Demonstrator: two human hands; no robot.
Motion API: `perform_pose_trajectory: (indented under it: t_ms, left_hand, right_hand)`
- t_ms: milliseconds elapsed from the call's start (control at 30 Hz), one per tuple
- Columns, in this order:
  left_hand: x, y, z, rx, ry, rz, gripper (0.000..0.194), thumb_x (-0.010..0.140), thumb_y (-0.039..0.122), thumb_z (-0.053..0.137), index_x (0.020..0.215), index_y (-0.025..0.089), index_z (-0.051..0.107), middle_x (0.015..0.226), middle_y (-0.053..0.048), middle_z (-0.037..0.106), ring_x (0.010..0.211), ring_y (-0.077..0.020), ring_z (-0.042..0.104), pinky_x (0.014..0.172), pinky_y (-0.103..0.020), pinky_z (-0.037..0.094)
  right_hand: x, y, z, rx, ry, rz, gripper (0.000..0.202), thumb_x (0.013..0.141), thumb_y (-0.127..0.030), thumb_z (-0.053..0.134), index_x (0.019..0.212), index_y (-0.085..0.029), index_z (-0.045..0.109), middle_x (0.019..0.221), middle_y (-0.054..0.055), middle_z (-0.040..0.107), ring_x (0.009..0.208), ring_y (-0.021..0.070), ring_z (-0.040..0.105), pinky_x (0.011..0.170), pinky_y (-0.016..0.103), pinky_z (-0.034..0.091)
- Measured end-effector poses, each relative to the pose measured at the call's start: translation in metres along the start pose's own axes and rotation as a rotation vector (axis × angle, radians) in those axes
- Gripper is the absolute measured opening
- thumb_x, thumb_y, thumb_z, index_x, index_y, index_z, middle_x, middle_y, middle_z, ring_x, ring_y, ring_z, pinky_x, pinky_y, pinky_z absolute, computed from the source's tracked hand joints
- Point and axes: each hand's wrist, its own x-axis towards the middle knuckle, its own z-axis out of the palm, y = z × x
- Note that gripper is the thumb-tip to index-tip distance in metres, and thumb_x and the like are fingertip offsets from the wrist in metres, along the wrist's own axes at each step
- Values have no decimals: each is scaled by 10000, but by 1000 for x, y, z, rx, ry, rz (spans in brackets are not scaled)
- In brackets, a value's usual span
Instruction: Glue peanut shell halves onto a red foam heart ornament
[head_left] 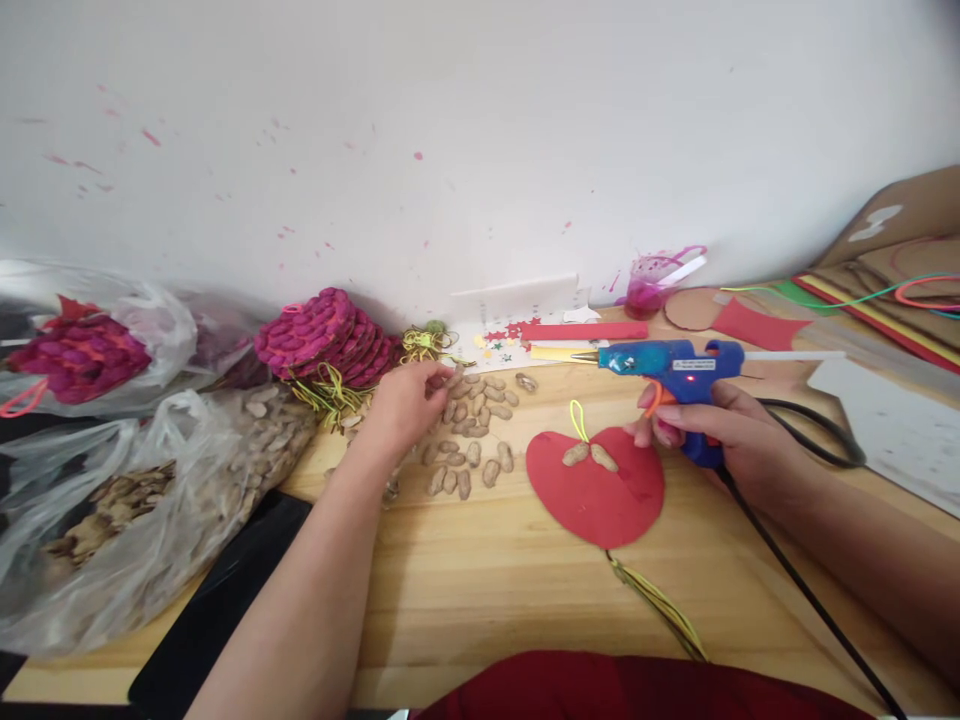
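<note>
My right hand (739, 432) is wrapped round a blue hot glue gun (694, 375), its nozzle pointing left and a clear glue stick (799, 356) out of its back. A red light glows on its side. Below the gun lies a red heart-shaped card (600, 495) with two peanuts (576, 455) near its top notch, a yellow loop (577, 420) above and a green-yellow tassel (664, 605) below. My right fingertips are close to the card's edge. Over the loose peanuts (469, 420), my left hand (412, 405) is closed, its fingertips pinching a peanut (457, 378).
Magenta peanut-covered pieces (326, 340) are stacked at the left, beside a plastic bag of peanuts (172, 520) and a black flat object (225, 600). Paper stars and red strips (589, 332) lie at the wall, near a pink-stained cup (651, 285). A black cord (802, 590) trails right.
</note>
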Motion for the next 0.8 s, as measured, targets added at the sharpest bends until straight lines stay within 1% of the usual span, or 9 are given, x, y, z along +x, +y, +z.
perform_pose_trajectory:
  t_ms: [67, 133, 200, 267, 367, 467, 600, 700, 800]
  left_hand:
    - [0, -1, -3, -139, 7, -62, 288, 776, 205, 655, 1047, 178, 750, 879, -57, 750, 788, -218, 681, 788, -336, 523]
    - [-1, 2, -7, -334, -12, -82, 316, 776, 287, 689, 1063, 167, 740, 884, -59, 749, 775, -202, 679, 746, -314, 529]
    - [-4, 10, -9, -496, -67, -72, 364, 769, 339, 712, 1082, 156, 733, 918, -66, 752, 787, -191, 682, 724, -292, 535]
    - [-9, 24, -6, -543, -142, -48, 359, 767, 341, 716, 1075, 157, 736, 918, -62, 756, 773, -182, 681, 698, -279, 538]
    - [-19, 47, 6, -427, -192, 42, 271, 791, 275, 679, 1039, 195, 752, 909, -38, 763, 749, -170, 676, 688, -276, 541]
    - [-27, 62, 19, -248, -166, 202, 258, 813, 192, 633, 1039, 227, 753, 957, -28, 760, 810, -173, 683, 779, -296, 547]
    - [-27, 62, 22, -96, -155, 344, 237, 841, 184, 631, 1037, 229, 757, 1040, -51, 751, 955, -217, 680, 893, -344, 527]
    - [-24, 57, 16, -66, -114, 325, 194, 879, 243, 633, 1020, 237, 767, 1022, -52, 757, 970, -241, 670, 916, -375, 512]
    - [-22, 55, 15, -98, -75, 295, 193, 899, 233, 613, 1002, 251, 775, 985, -46, 759, 942, -237, 660, 911, -384, 508]
  right_hand:
    - [0, 0, 0, 4, -1, -6, 67, 788, -273, 709, 833, -224, 701, 575, -19, 545, 658, 225, 664, 678, 342, 464]
    - [0, 0, 0, 2, 3, -16, 69, 782, -276, 714, 808, -216, 694, 571, -20, 550, 646, 218, 661, 668, 334, 462]
    - [0, 1, 0, 2, 5, -18, 79, 772, -280, 720, 782, -210, 686, 570, -19, 562, 640, 212, 658, 649, 325, 458]
    - [0, 0, 1, 11, 7, -19, 95, 762, -285, 726, 753, -208, 671, 575, -20, 573, 640, 207, 661, 635, 318, 457]
    - [-1, -2, 3, 38, -1, -28, 126, 757, -268, 725, 689, -202, 641, 581, -22, 580, 636, 199, 665, 671, 326, 479]
    - [-2, -6, 6, 56, 0, -30, 129, 748, -246, 719, 668, -198, 631, 569, -28, 574, 614, 188, 658, 703, 337, 495]
    - [-2, -9, 9, 50, 11, -15, 107, 726, -259, 725, 699, -193, 647, 548, -34, 560, 591, 187, 652, 677, 335, 492]
    - [-2, -9, 8, 46, 14, -15, 115, 728, -254, 722, 686, -194, 633, 548, -35, 556, 590, 190, 653, 657, 330, 481]
    - [-2, -6, 6, 64, -2, -25, 88, 757, -251, 712, 741, -193, 648, 565, -36, 567, 600, 185, 653, 682, 337, 492]
